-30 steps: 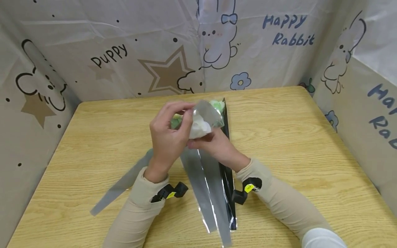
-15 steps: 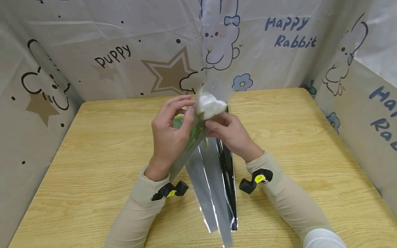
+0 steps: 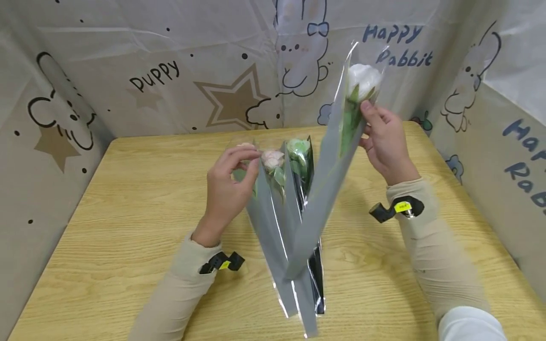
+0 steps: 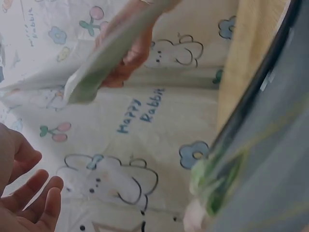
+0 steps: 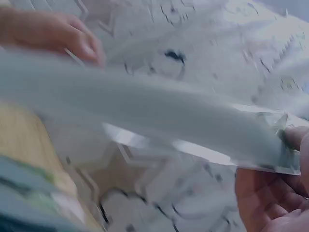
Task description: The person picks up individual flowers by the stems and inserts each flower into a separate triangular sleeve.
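Observation:
My right hand (image 3: 386, 142) pinches a single white rose (image 3: 362, 81), in a clear and grey wrapping sleeve, just below its bloom. The rose is lifted and slants, bloom up at the right, its narrow tail crossing over the wrapped flowers on the table. In the right wrist view the grey sleeve (image 5: 159, 108) stretches leftward from the fingers. My left hand (image 3: 230, 184) is beside the lying flowers, fingers loosely bent with nothing between them; the left wrist view shows its fingers (image 4: 50, 198) apart. Near it lie a pale pink rose (image 3: 273, 160) and a peach bloom (image 3: 245, 146), partly hidden.
A green rose (image 3: 298, 148) in a black-edged sleeve lies right of the pink one. The wooden table (image 3: 141, 189) carries these overlapping sleeves at its middle. A printed cloth (image 3: 213, 42) with rabbits and stars walls the back and sides.
My right hand has carried the wrapped white rose up and to the right, away from the left hand. The pink and green blooms now show. The left hand has stayed near the sleeves.

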`<state>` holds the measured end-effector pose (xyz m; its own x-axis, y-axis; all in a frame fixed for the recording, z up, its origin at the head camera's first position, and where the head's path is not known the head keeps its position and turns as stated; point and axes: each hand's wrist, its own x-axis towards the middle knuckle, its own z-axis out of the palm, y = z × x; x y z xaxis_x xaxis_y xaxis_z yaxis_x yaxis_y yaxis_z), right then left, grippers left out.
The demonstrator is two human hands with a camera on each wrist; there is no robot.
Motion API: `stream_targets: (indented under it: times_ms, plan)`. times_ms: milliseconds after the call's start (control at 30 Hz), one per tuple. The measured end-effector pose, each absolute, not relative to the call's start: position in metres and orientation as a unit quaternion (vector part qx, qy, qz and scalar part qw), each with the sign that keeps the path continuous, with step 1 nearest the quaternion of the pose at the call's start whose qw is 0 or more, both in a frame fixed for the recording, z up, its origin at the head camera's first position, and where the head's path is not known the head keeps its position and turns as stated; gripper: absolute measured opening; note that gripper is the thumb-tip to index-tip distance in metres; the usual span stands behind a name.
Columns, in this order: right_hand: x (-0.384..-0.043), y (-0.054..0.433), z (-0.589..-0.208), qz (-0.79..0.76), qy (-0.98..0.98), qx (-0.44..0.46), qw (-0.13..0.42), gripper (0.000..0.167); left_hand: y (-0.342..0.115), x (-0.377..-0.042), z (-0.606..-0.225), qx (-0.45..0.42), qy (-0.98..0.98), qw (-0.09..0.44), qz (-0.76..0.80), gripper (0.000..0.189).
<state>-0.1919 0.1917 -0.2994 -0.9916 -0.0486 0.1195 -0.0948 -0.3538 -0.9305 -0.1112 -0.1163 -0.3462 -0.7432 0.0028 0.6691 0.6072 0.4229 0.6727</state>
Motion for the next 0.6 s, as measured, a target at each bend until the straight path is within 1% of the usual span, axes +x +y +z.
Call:
stream_targets:
  times_ms: [100, 200, 300, 467, 533, 600]
  plan:
    - [-0.208, 0.210, -0.301, 0.815, -0.579, 0.022, 0.025, 0.034, -0.132, -0.110, -0.353, -0.175, -0.806, 0.291, -0.485, 0.014]
    - [-0.222, 0.222, -0.314, 0.786, -0.618, -0.007, 0.019, 0.029, -0.148, -0.109, -0.362, -0.164, -0.833, 0.280, -0.449, 0.015]
    - [-0.231, 0.227, -0.338, 0.725, -0.688, -0.028, -0.019, 0.029, -0.165, -0.108, -0.370, -0.157, -0.851, 0.276, -0.418, 0.016]
    - [-0.238, 0.224, -0.379, 0.611, -0.784, -0.043, -0.098, 0.048, -0.189, -0.109, -0.375, -0.146, -0.867, 0.277, -0.389, 0.016]
    - [-0.240, 0.222, -0.391, 0.589, -0.798, -0.050, -0.116, 0.057, -0.196, -0.108, -0.376, -0.143, -0.873, 0.273, -0.378, 0.017]
    - [-0.243, 0.221, -0.400, 0.572, -0.808, -0.058, -0.129, 0.061, -0.203, -0.107, -0.377, -0.138, -0.880, 0.265, -0.370, 0.018]
